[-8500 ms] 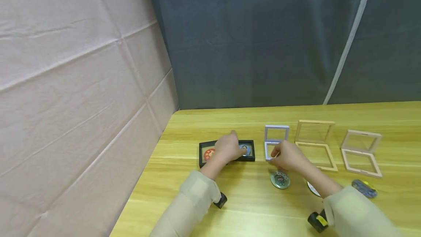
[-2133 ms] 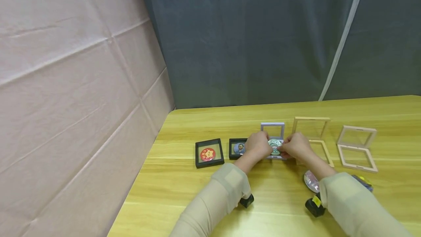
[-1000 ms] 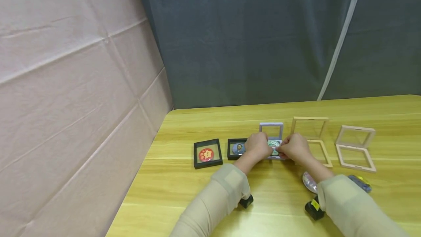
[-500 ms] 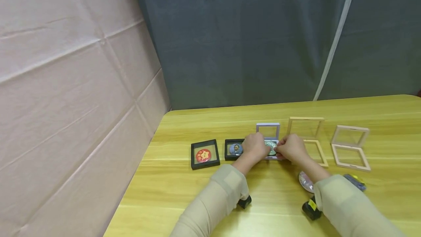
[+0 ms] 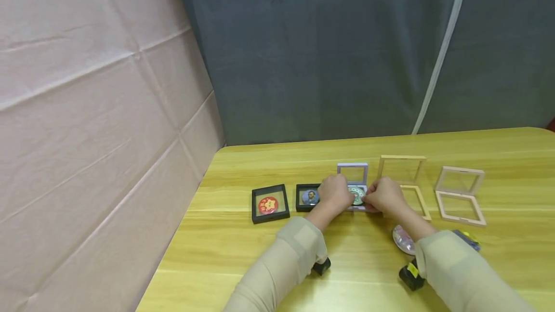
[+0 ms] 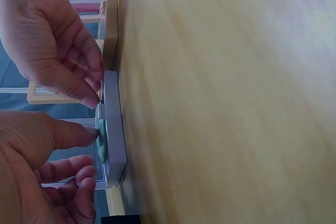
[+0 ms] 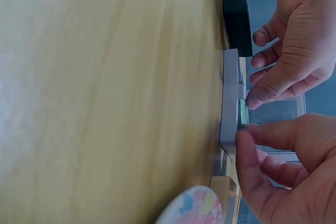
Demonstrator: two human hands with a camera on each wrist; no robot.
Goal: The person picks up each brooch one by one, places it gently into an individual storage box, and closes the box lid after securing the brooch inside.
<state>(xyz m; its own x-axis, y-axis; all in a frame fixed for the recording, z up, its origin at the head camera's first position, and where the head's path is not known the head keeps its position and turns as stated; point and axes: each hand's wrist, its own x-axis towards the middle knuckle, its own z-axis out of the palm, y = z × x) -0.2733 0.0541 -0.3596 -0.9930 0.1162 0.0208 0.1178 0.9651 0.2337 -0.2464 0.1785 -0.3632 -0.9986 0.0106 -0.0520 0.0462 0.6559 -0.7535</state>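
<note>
1. Done, AFAICT: red badge [image 5: 268,205] sits in the far black frame [image 5: 270,218], well left of the lilac frame [image 5: 352,164]; blue portrait badge [image 5: 310,197] is in the near black frame [image 5: 308,209], just left of it. Both look closed.
2. In progress: green badge [image 5: 357,195] lies on the lower half of the lilac frame, btw my hands; lid's up, so I'd call this one approx. half done.
3. My L hand [image 5: 336,192] has its thumb on the badge, other fingers loosely bent w/ nothing in them. My R hand [image 5: 387,195] is narrow, thumb + fingertip close together at the badge's R edge; can't tell if it's actually pinching.
4. Left, I reckon: yellow frame [image 5: 402,157] just R of the lilac frame and pale frame [image 5: 462,170] farther R, both open w/ no badge.
5. Spares on the worktop [image 5: 217,264]: pink badge [image 5: 403,240], R of the lilac frame + nearer me; blue-and-yellow piece [image 5: 466,240] farther R, partly hidden by my sleeve.
</note>
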